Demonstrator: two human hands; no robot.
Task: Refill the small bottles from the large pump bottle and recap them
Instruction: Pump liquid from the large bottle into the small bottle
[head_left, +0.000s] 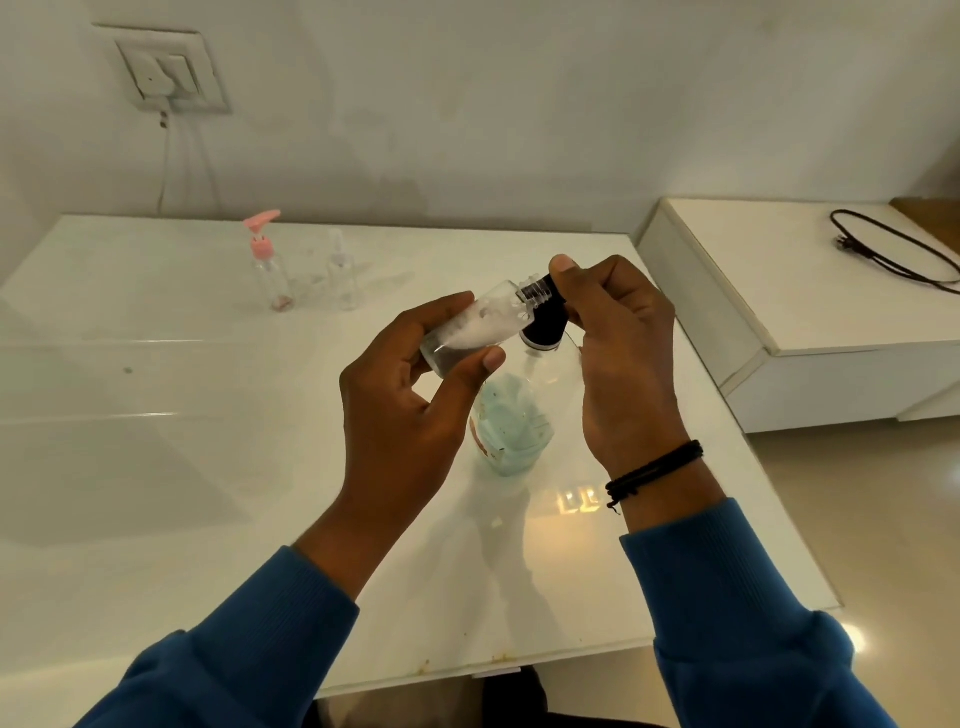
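Note:
My left hand (410, 395) grips a small clear bottle (478, 325), tilted with its open threaded neck pointing up and right. White foamy liquid shows inside it. The neck sits against the black pump head (545, 319) of the large pump bottle (514, 415), which stands on the white table (156, 415) and holds pale blue liquid. My right hand (618, 353) curls around the pump head, thumb on top. Two more small bottles stand at the back left: one with a pink pump (267, 270), one clear with a spray top (343, 273).
A wall socket (166, 73) with a white cable hangs above the table's back left. To the right stands a lower white cabinet (779, 291) with a black cord (893, 249) on it. The table's near edge runs just in front of me.

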